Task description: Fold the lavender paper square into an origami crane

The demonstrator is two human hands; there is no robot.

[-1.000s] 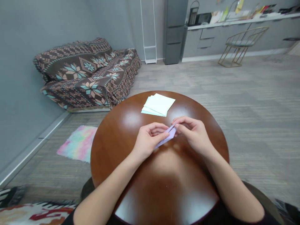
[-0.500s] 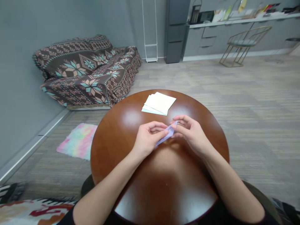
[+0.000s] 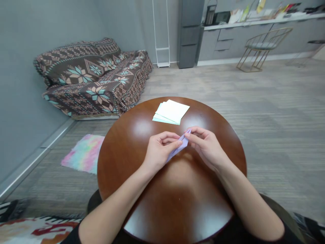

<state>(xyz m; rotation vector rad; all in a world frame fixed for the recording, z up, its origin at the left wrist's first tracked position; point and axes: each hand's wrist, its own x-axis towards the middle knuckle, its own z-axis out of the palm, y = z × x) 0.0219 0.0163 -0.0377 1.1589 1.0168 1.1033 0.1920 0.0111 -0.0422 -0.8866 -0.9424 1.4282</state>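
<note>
A small folded piece of purple paper [image 3: 177, 149] is held tilted just above the round brown table [image 3: 122, 152]. My left hand [image 3: 160, 149] pinches it between thumb and fingers near its middle. At the paper's upper right end, the thumb and fingers of my right hand [image 3: 204, 144] are closed on it. Part of the paper is hidden behind my fingers. Beyond both hands, a loose stack of pale paper sheets [image 3: 171, 112] lies on the table, white on top with light green edges below.
A sofa [image 3: 96, 78] under a patterned cover stands back left, with a fluffy pastel mat [image 3: 83, 154] on the floor nearer me. A grey fridge [image 3: 189, 34], kitchen cabinets [image 3: 220, 44] and a gold-framed chair [image 3: 259, 47] are at the back right.
The fingers of my right hand have drawn closer together at the paper's upper end. My left hand keeps its pinch with hardly any movement.
</note>
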